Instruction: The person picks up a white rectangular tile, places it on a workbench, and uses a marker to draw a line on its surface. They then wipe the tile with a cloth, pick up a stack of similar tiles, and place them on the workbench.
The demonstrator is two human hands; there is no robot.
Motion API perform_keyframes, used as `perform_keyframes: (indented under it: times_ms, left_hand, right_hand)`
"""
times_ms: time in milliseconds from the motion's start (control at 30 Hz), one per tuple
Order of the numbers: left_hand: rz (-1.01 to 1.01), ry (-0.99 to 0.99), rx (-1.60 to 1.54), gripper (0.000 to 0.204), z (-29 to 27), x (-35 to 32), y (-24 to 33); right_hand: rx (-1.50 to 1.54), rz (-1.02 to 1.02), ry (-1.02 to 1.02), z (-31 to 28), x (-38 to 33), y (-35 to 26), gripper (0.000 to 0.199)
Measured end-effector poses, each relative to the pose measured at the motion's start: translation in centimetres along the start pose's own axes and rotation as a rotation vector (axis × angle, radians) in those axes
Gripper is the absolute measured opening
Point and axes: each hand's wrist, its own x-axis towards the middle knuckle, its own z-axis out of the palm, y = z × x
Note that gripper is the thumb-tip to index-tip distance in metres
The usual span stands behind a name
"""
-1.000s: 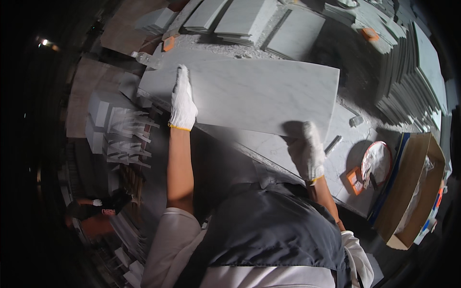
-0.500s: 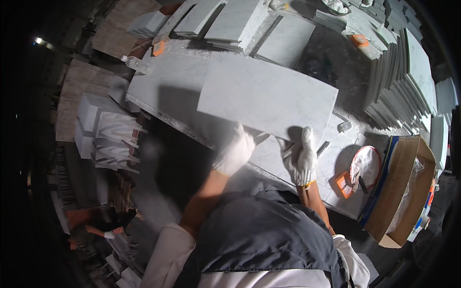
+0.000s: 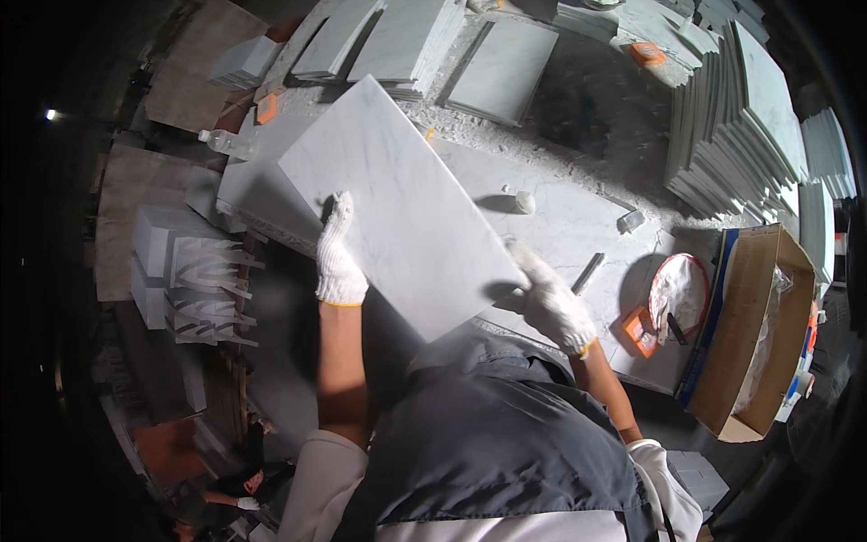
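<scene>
Head view: both white-gloved hands — left hand, right hand — grip opposite edges of a white rectangular marble slab, held tilted above the dusty stone workbench.

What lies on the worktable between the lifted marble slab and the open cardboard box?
In the head view, a dark flat bar, a round white-coated dish and an orange block lie between slab and box.
</scene>
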Motion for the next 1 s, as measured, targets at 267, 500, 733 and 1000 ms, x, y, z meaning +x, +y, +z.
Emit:
perform_keyframes:
  times_ms: [267,500,733,1000]
  left_hand:
    - [0.001,-0.159,0.344,0.033,-3.6,0.4,-2.4]
    - [-0.106,-0.293,0.457,0.028,-4.2,-1.0,-3.6]
    - [-0.133,-0.287,0.416,0.026,-4.4,-0.8,-4.4]
    - [-0.147,-0.23,0.326,0.019,-6.0,0.6,-6.2]
  right_hand:
    - [-0.341,-0.032,0.048,0.9,1.0,3.1,0.028]
    - [-0.302,-0.029,0.082,0.4,-0.8,4.8,0.03]
    - [-0.375,-0.069,0.077,-0.4,-0.8,5.1,0.031]
    - [-0.418,-0.09,0.102,-0.5,-0.9,5.5,0.032]
